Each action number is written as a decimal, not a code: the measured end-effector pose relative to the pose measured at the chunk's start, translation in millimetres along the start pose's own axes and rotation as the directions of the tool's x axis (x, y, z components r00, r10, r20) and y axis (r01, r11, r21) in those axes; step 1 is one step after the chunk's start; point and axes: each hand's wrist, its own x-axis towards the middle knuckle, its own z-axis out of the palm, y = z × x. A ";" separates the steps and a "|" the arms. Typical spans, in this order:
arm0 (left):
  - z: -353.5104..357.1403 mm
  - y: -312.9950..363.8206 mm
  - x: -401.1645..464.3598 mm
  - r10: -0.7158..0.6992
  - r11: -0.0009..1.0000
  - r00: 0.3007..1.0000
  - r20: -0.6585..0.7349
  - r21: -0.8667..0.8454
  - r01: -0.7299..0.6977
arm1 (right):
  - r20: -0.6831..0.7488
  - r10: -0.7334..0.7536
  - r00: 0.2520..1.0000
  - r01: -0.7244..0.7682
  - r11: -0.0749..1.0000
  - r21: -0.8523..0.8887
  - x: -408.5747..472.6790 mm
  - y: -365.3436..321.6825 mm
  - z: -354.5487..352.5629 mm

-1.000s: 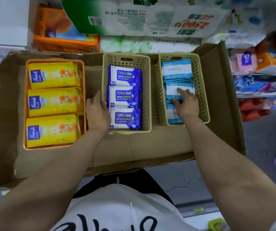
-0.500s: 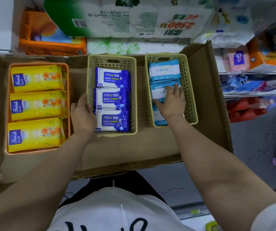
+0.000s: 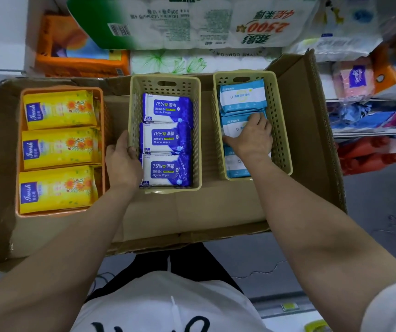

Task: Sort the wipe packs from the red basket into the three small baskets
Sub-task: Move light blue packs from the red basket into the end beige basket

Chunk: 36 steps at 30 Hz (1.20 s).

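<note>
Three baskets on the cardboard (image 3: 192, 212): my left hand (image 3: 122, 164) grips the middle basket (image 3: 195, 140) wall; my right hand (image 3: 252, 137) pinches a light-blue pack (image 3: 234, 127) in the right-edge basket (image 3: 280, 130).

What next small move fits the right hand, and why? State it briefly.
Probably press the middle light-blue-and-white wipe pack flat, then lift the right hand out: its fingers curl on that pack in the right beige perforated plastic basket, overlapping its neighbours.

At frame centre, the left hand (image 3: 122, 161) grips the middle basket (image 3: 195, 130) wall; the right hand (image 3: 252, 137) holds a light-blue pack (image 3: 234, 127) in the right basket (image 3: 282, 130).
</note>
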 end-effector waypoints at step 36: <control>116.0 178.6 -73.9 0.019 0.908 0.761 0.649 -0.330 0.259 | 0.151 0.024 0.988 -0.109 0.804 0.585 20.2 39.6 -36.9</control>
